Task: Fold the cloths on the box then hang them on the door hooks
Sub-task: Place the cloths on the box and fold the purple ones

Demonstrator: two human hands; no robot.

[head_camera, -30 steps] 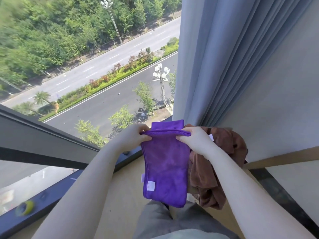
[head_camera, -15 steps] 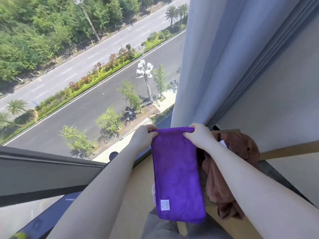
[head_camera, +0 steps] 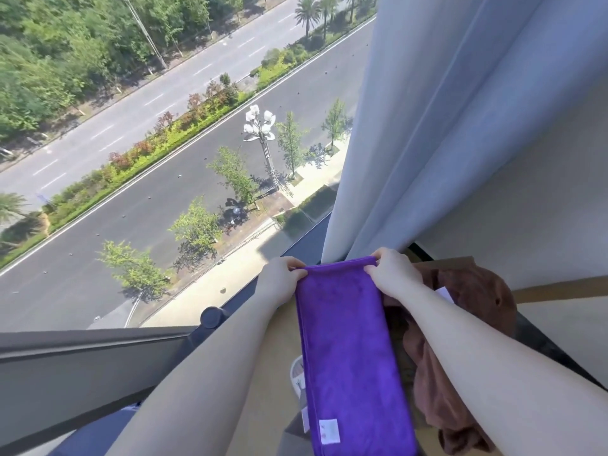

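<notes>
In the head view we see a purple cloth (head_camera: 352,357) folded into a long narrow strip, hanging from its top edge in front of us and above a tan cardboard box (head_camera: 269,383). Our left hand (head_camera: 279,279) pinches the top left corner between thumb and curled fingers (head_camera: 296,269), and our right hand (head_camera: 394,274) pinches the top right corner the same way, so the top edge is stretched taut between them.

A small white label (head_camera: 329,431) is sewn near the cloth's lower end; it carries faint reddish marks, but we cannot read any writing on it. A second white tag (head_camera: 297,376) peeks out from behind the cloth's left edge, with markings too small to make out. The cloth's bottom edge runs out of the frame.

To the right, a brown cloth (head_camera: 460,340) lies crumpled on the box, partly covered by our right forearm and by the purple strip. A white tag (head_camera: 444,294) shows on it just beside our wrist, blank as far as we can tell.

Behind our hands a pale grey curtain (head_camera: 427,126) hangs down to the box's far end, hiding the corner where window (head_camera: 164,159) and wall (head_camera: 526,209) meet. A round black knob (head_camera: 212,318) sits on the dark window frame (head_camera: 82,363). A grey garment below the cloth is mostly hidden.
</notes>
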